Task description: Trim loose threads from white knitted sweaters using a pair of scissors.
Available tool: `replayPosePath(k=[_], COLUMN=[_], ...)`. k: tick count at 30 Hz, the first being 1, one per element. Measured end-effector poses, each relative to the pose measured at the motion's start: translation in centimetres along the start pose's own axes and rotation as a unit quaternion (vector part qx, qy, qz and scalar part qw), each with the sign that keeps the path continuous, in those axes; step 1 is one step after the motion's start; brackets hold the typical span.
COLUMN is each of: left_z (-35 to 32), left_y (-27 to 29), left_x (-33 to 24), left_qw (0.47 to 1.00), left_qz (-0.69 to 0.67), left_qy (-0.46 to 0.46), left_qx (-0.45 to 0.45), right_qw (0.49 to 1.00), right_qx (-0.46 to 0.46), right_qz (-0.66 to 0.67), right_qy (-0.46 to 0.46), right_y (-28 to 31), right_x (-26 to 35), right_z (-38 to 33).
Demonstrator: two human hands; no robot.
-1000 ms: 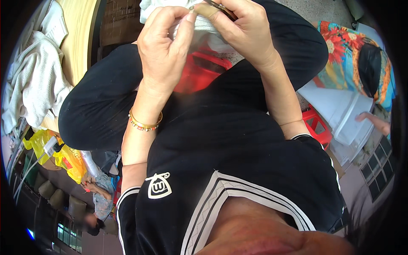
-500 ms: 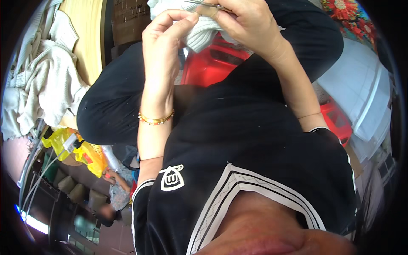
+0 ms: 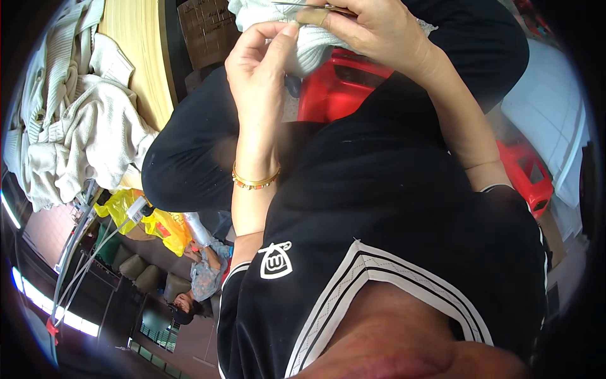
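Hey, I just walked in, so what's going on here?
The person's right hand holds a thin metal tool over a white knit. Close by, the left hand is pinched; what it grips is too small to make out. A red stool shows below the knit, and pale knitwear lies heaped on the table at left.

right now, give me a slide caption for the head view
Left hand in a pinch over pale knit fabric, right hand holding a slim metal tool.
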State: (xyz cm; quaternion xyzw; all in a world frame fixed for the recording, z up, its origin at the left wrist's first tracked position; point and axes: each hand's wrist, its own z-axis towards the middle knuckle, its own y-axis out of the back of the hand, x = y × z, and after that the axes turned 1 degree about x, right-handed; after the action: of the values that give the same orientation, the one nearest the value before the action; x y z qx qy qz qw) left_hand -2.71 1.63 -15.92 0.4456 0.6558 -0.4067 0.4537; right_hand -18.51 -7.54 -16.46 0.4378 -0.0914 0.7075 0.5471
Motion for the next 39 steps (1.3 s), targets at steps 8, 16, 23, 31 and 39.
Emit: replayPosePath(k=[8, 16, 23, 31, 39], left_z=[-0.7, -0.4, 0.2, -0.1, 0.2], left_y=[-0.6, -1.1, -0.5, -1.6, -1.1], left_x=[-0.1, 1.2, 0.8, 0.2, 0.9], left_qw=[0.999, 0.996, 0.994, 0.982, 0.954], left_qz=[-0.023, -0.047, -0.045, 0.059, 0.161], left_qy=[-0.014, -0.066, -0.093, -0.177, -0.243], left_qx=[-0.024, -0.028, -0.018, -0.040, -0.069], right_qw=[0.993, 0.992, 0.991, 0.977, 0.958], right_qx=[0.055, 0.061, 0.042, -0.118, 0.126], right_qz=[0.010, -0.002, -0.067, -0.077, -0.206], right_qy=[-0.108, -0.115, -0.104, 0.160, -0.152], right_y=[0.6, 1.1, 2.8, 0.4, 3.1], right_x=[1.5, 1.8, 4.7, 0.8, 7.5], right_z=[0.4, 0.3, 0.7, -0.8, 1.7])
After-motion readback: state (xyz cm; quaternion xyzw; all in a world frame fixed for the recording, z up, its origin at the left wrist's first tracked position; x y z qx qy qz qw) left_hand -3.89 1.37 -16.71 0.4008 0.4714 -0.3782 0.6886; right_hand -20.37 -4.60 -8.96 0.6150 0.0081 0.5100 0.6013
